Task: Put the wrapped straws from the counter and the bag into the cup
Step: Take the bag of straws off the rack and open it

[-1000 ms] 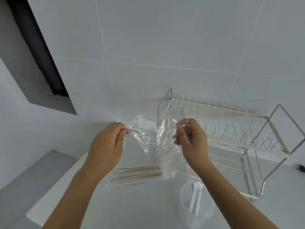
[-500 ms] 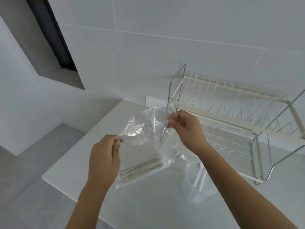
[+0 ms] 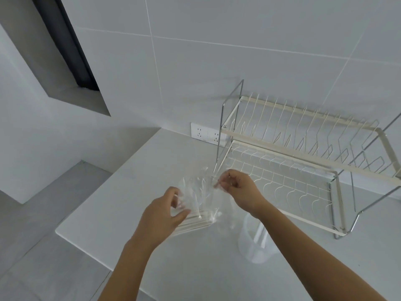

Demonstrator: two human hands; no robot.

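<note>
A clear plastic bag [image 3: 198, 190] stands crumpled on the white counter [image 3: 134, 192], its mouth facing up. A bundle of paper-wrapped straws [image 3: 196, 223] lies in the bag's bottom. My right hand [image 3: 237, 189] pinches the bag's upper right edge. My left hand [image 3: 163, 213] is at the bag's left side by the mouth, fingers spread, gripping nothing that I can see. A translucent cup [image 3: 252, 246] stands on the counter to the right of the bag, partly behind my right forearm, with white wrapped straws [image 3: 260, 234] standing in it.
A wire dish rack [image 3: 303, 161] fills the counter's right side, right behind the bag and cup. A double wall socket [image 3: 206, 134] sits on the tiled wall. The counter's left edge [image 3: 65, 227] drops to the floor.
The bag came down from mid-air toward the counter. My left hand let go of the bag's left edge and spread its fingers at the mouth; my right hand keeps its pinch.
</note>
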